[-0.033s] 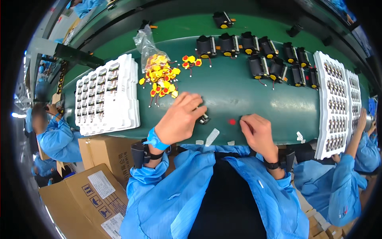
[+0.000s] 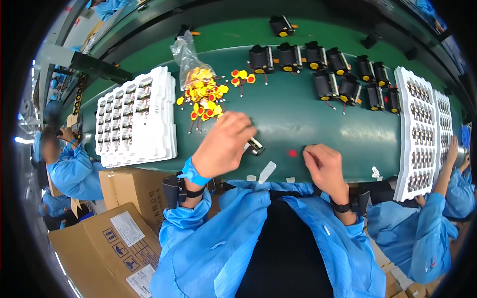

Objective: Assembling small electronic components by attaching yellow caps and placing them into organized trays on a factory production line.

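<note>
On the green work surface [image 2: 278, 116], my left hand [image 2: 224, 144] has its fingers closed at a small black and silver part [image 2: 256, 146], which sticks out beside the fingertips. The back of the hand hides the rest of the grip. My right hand [image 2: 325, 166] rests near the front edge with fingers curled and thumb against them; whatever it may hold is hidden. A red light spot [image 2: 292, 153] lies between the hands. Beyond my left hand is a heap of yellow, red-centred pieces with thin wires [image 2: 203, 92], partly under a clear plastic bag [image 2: 185, 54].
White trays of small metal parts stand left [image 2: 166, 134] and right [image 2: 405, 134]. Several black housings with yellow discs [image 2: 325, 85] stand at the far right. Cardboard boxes [image 2: 94, 243] sit lower left. A co-worker's arm [image 2: 444, 169] reaches to the right trays.
The whole view has shifted slightly. More of the black and silver part shows beside my left fingers; my right hand keeps its curled pose.
</note>
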`<control>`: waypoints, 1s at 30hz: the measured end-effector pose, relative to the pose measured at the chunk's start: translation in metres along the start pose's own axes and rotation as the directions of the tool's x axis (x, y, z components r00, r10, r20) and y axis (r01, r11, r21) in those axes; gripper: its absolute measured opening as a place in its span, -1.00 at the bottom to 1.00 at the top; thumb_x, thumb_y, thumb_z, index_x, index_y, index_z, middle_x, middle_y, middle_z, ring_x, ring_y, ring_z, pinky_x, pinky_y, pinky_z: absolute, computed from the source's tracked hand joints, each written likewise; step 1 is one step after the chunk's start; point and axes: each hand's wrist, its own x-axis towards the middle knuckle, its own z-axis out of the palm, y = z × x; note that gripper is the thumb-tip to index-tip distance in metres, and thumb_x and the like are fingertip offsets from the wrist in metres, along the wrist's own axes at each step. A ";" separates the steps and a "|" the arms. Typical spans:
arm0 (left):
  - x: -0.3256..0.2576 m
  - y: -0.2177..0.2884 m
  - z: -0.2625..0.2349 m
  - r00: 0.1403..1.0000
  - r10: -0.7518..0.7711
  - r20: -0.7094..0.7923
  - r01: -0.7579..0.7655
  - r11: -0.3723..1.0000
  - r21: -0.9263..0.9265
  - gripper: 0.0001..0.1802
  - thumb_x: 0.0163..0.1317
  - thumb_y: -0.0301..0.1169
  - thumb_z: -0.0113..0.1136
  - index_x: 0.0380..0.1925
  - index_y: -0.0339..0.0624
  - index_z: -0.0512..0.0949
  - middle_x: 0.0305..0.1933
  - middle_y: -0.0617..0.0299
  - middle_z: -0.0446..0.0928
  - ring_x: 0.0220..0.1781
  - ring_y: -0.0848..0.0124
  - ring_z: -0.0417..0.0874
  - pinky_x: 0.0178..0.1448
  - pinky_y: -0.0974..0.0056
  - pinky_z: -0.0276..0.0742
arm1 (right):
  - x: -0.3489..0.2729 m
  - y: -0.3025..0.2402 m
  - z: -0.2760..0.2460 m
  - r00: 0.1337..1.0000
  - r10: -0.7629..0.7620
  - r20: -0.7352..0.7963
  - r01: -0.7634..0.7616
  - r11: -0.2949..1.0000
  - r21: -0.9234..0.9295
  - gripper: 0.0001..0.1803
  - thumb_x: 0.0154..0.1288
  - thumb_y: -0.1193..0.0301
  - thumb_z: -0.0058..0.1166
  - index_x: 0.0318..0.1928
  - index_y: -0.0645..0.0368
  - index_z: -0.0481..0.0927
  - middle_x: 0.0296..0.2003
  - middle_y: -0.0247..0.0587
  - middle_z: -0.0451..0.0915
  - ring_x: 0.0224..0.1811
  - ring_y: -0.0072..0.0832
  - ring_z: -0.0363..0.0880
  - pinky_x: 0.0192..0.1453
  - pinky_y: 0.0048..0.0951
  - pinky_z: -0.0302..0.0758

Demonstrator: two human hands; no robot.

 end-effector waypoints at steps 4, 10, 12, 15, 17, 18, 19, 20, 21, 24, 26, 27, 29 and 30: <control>0.016 -0.031 -0.010 0.909 -0.386 -0.159 0.410 0.897 0.166 -0.84 0.20 -0.44 0.25 -0.22 -0.23 0.64 -0.39 -0.04 0.65 -0.32 -0.05 0.70 -0.24 -0.03 0.57 | -0.002 -0.001 0.000 0.992 0.123 -0.006 -0.122 0.990 0.065 -0.98 0.25 0.62 0.19 -0.34 0.30 0.63 -0.58 -0.17 0.51 -0.64 -0.43 0.43 -0.52 -0.42 0.32; 0.064 -0.079 0.021 0.877 -0.470 -0.098 0.463 0.775 0.430 -0.67 0.20 -0.23 0.29 -0.24 -0.32 0.60 -0.46 -0.12 0.64 -0.35 -0.10 0.70 -0.24 -0.11 0.59 | -0.002 0.001 0.002 0.997 0.077 -0.009 -0.077 0.995 0.059 -0.99 0.27 0.62 0.19 -0.32 0.30 0.64 -0.59 -0.23 0.52 -0.66 -0.54 0.40 -0.55 -0.48 0.28; 0.058 -0.083 0.023 0.899 -0.427 -0.102 0.425 0.790 0.442 -0.70 0.22 -0.30 0.23 -0.22 -0.37 0.58 -0.48 -0.13 0.64 -0.37 -0.09 0.70 -0.28 -0.11 0.59 | -0.003 0.003 0.001 0.996 0.080 -0.023 -0.078 0.994 0.075 -0.99 0.28 0.62 0.19 -0.32 0.30 0.64 -0.59 -0.23 0.52 -0.66 -0.56 0.39 -0.55 -0.49 0.27; 0.047 -0.079 0.028 0.899 -0.435 -0.058 0.408 0.778 0.478 -0.78 0.19 -0.44 0.12 -0.22 -0.35 0.59 -0.49 -0.12 0.63 -0.41 -0.10 0.68 -0.35 -0.12 0.55 | -0.005 0.005 0.000 0.995 0.089 -0.044 -0.084 0.992 0.097 -0.99 0.28 0.62 0.19 -0.31 0.31 0.65 -0.59 -0.23 0.52 -0.67 -0.56 0.38 -0.55 -0.49 0.27; 0.047 -0.074 0.027 0.886 -0.457 -0.081 0.440 0.774 0.456 -0.76 0.20 -0.43 0.13 -0.18 -0.33 0.58 -0.49 -0.11 0.63 -0.42 -0.11 0.67 -0.34 -0.13 0.54 | -0.002 0.005 0.000 0.995 0.083 -0.056 -0.077 0.992 0.101 -0.99 0.28 0.62 0.19 -0.31 0.31 0.65 -0.59 -0.23 0.52 -0.67 -0.56 0.38 -0.55 -0.50 0.27; 0.047 -0.073 0.025 0.869 -0.484 -0.107 0.479 0.766 0.430 -0.75 0.20 -0.42 0.15 -0.15 -0.32 0.57 -0.50 -0.09 0.63 -0.43 -0.12 0.66 -0.34 -0.15 0.53 | -0.001 0.004 0.000 0.996 0.070 -0.053 -0.064 0.992 0.106 -0.99 0.28 0.62 0.19 -0.31 0.31 0.65 -0.58 -0.23 0.53 -0.67 -0.56 0.38 -0.56 -0.49 0.27; 0.050 -0.072 0.023 0.870 -0.482 -0.107 0.478 0.766 0.430 -0.75 0.20 -0.42 0.15 -0.15 -0.32 0.57 -0.50 -0.09 0.63 -0.43 -0.12 0.66 -0.34 -0.15 0.53 | -0.001 0.004 -0.001 0.997 0.055 -0.046 -0.049 0.993 0.109 -0.99 0.28 0.62 0.19 -0.31 0.31 0.65 -0.58 -0.23 0.53 -0.67 -0.56 0.38 -0.56 -0.49 0.26; 0.054 -0.074 0.020 0.879 -0.454 -0.149 0.472 0.778 0.414 -0.73 0.21 -0.42 0.16 -0.10 -0.30 0.55 -0.49 -0.09 0.63 -0.41 -0.12 0.66 -0.33 -0.15 0.52 | 0.000 0.004 0.000 0.997 0.054 -0.047 -0.049 0.993 0.108 -0.99 0.28 0.62 0.19 -0.31 0.31 0.65 -0.58 -0.23 0.53 -0.67 -0.56 0.38 -0.56 -0.49 0.26; 0.059 -0.078 0.018 0.885 -0.425 -0.191 0.466 0.791 0.397 -0.70 0.21 -0.42 0.18 -0.06 -0.29 0.53 -0.47 -0.09 0.63 -0.39 -0.13 0.66 -0.32 -0.16 0.51 | 0.000 0.004 0.000 0.998 0.047 -0.045 -0.042 0.994 0.100 -0.98 0.28 0.62 0.19 -0.31 0.32 0.65 -0.58 -0.22 0.53 -0.66 -0.56 0.38 -0.56 -0.49 0.26; 0.068 -0.102 0.020 0.902 -0.429 -0.052 0.406 0.802 0.439 -0.70 0.21 -0.40 0.20 -0.06 -0.24 0.52 -0.37 -0.16 0.64 -0.27 -0.16 0.67 -0.20 -0.20 0.53 | -0.003 0.005 -0.001 0.999 0.038 -0.039 -0.034 0.995 0.097 -0.98 0.28 0.62 0.19 -0.31 0.32 0.65 -0.57 -0.22 0.54 -0.65 -0.55 0.39 -0.56 -0.48 0.27; 0.074 -0.107 0.015 0.889 -0.458 -0.008 0.413 0.794 0.446 -0.72 0.21 -0.40 0.21 -0.09 -0.25 0.51 -0.35 -0.17 0.64 -0.25 -0.17 0.66 -0.17 -0.20 0.53 | -0.004 0.006 0.000 0.998 0.045 -0.048 -0.040 0.994 0.099 -0.98 0.28 0.62 0.19 -0.31 0.32 0.65 -0.57 -0.21 0.54 -0.65 -0.55 0.40 -0.56 -0.48 0.27; 0.075 -0.108 0.012 0.870 -0.492 0.036 0.424 0.783 0.455 -0.74 0.21 -0.39 0.21 -0.12 -0.25 0.51 -0.33 -0.18 0.64 -0.22 -0.18 0.66 -0.15 -0.20 0.52 | -0.005 0.007 0.000 0.998 0.039 -0.055 -0.033 0.994 0.106 -0.98 0.28 0.61 0.19 -0.31 0.32 0.65 -0.57 -0.21 0.54 -0.65 -0.55 0.40 -0.56 -0.48 0.28; 0.071 -0.106 0.006 0.896 -0.444 0.016 0.404 0.828 0.388 -0.76 0.21 -0.40 0.21 -0.16 -0.27 0.50 -0.32 -0.19 0.63 -0.20 -0.18 0.65 -0.14 -0.19 0.50 | -0.006 0.005 -0.001 0.996 0.038 -0.077 -0.029 0.994 0.108 -0.98 0.29 0.61 0.19 -0.31 0.32 0.65 -0.57 -0.21 0.54 -0.65 -0.55 0.40 -0.56 -0.48 0.28; 0.067 -0.102 0.004 0.914 -0.407 -0.010 0.388 0.864 0.320 -0.78 0.22 -0.40 0.21 -0.20 -0.30 0.49 -0.32 -0.19 0.62 -0.17 -0.18 0.64 -0.14 -0.19 0.49 | -0.006 0.002 -0.003 0.996 0.060 -0.065 -0.051 0.990 0.135 -0.98 0.29 0.61 0.19 -0.30 0.33 0.65 -0.55 -0.21 0.56 -0.63 -0.58 0.42 -0.55 -0.50 0.29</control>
